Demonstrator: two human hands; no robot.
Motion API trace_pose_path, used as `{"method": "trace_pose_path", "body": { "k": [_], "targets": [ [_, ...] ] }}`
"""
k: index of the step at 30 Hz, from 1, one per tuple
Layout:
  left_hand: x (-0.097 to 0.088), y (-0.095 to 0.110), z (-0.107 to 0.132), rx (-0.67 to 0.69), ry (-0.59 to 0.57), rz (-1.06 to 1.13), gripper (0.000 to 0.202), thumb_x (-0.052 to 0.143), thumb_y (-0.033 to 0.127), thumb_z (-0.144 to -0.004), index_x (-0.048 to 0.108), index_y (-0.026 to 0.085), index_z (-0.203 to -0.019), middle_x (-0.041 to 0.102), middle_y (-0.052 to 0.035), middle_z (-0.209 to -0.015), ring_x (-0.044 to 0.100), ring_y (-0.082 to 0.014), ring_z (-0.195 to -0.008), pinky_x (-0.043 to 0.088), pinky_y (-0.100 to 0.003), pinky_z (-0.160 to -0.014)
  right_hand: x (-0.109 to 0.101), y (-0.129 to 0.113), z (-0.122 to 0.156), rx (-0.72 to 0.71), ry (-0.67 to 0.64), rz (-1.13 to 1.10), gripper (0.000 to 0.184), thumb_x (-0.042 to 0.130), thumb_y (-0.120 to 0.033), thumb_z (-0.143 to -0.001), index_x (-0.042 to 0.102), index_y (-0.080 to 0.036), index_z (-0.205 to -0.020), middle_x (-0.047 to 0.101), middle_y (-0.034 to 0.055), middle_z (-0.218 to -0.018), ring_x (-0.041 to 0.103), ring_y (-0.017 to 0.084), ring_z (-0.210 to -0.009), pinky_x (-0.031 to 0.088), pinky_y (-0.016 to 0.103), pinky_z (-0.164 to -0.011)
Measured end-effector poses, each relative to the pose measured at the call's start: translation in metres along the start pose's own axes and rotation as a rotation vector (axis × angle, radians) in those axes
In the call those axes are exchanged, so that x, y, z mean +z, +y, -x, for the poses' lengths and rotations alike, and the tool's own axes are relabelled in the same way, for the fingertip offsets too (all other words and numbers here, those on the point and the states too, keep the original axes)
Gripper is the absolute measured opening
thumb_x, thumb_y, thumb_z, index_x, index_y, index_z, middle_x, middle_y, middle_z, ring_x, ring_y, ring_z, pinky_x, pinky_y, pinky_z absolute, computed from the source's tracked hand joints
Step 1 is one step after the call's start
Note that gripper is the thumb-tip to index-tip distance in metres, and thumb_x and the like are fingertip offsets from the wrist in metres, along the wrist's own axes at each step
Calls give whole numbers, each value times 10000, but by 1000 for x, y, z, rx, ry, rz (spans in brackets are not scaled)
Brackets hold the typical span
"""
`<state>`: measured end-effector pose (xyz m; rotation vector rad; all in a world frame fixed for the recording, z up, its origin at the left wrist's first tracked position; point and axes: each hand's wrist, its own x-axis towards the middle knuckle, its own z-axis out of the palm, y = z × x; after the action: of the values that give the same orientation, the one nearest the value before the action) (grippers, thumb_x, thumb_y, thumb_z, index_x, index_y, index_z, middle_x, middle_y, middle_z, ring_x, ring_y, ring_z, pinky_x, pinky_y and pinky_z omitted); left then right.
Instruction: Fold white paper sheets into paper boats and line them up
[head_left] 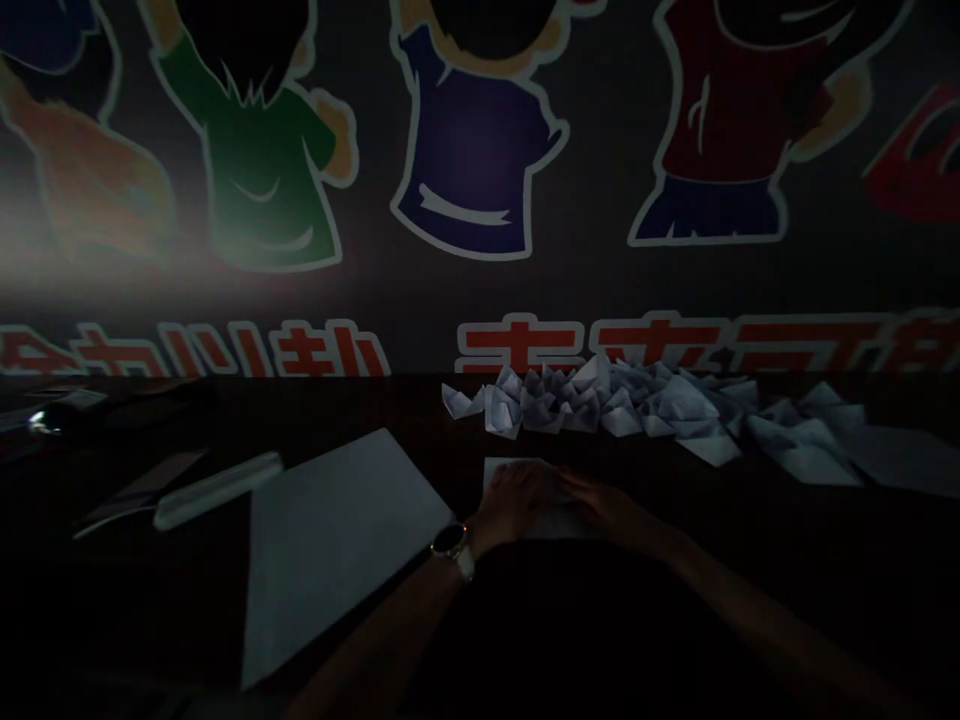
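Note:
A white sheet of paper [559,522], partly folded as far as I can see, lies on the dark table in front of me. My left hand [514,495], with a watch [450,541] on its wrist, rests on the paper's left part with the fingers laid flat. From the right, my right hand [600,503] reaches onto the same paper, fingers stretched toward the left hand and pressing down. Both hands cover much of the sheet, and the dim light hides the fold and the fingertips.
Many folded paper boats [619,400] are heaped along the back right. A stack of white paper [341,540] lies to the left, beside a pale, long box-like object [217,490]. Flat paper [904,458] sits at far right. Behind stands a printed wall [367,290].

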<state>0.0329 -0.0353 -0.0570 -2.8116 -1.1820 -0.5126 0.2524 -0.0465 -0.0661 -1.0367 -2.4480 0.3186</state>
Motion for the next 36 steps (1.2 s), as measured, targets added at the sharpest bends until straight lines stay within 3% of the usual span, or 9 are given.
{"method": "trace_pose_path", "body": {
  "k": [12,19,25,36],
  "targets": [
    [-6,4,0,-11,10,2,447,388,395,-887,392,196,-1287,419,-77,-1350,355,-241,-1238,266,-432,-1027,1,7,0,-11,-26,5,474,363,-184,-880,344,-207,-1353,294,43,-1434,249,182,-1317,218,412,-1093],
    [-3,1,3,20,21,-9,490,415,401,-877,359,191,-1316,398,-89,-1365,328,-266,-1251,242,-444,-1035,-3,-1,0,-4,-36,32,468,374,-222,-884,353,-197,-1350,302,48,-1429,247,195,-1318,225,412,-1088],
    [-3,-1,0,-6,18,47,381,298,239,-919,425,200,-1276,443,-64,-1337,367,-237,-1224,267,-418,-1015,-4,-4,0,24,-39,37,466,371,-280,-893,361,-177,-1348,321,68,-1421,263,207,-1313,230,408,-1086],
    [-4,2,-3,-9,36,29,394,413,326,-883,454,175,-1244,488,-89,-1285,416,-256,-1175,321,-412,-976,-6,-7,-2,-23,-18,56,466,381,-269,-880,382,-179,-1338,338,80,-1415,297,212,-1298,242,408,-1076]
  ]
}}
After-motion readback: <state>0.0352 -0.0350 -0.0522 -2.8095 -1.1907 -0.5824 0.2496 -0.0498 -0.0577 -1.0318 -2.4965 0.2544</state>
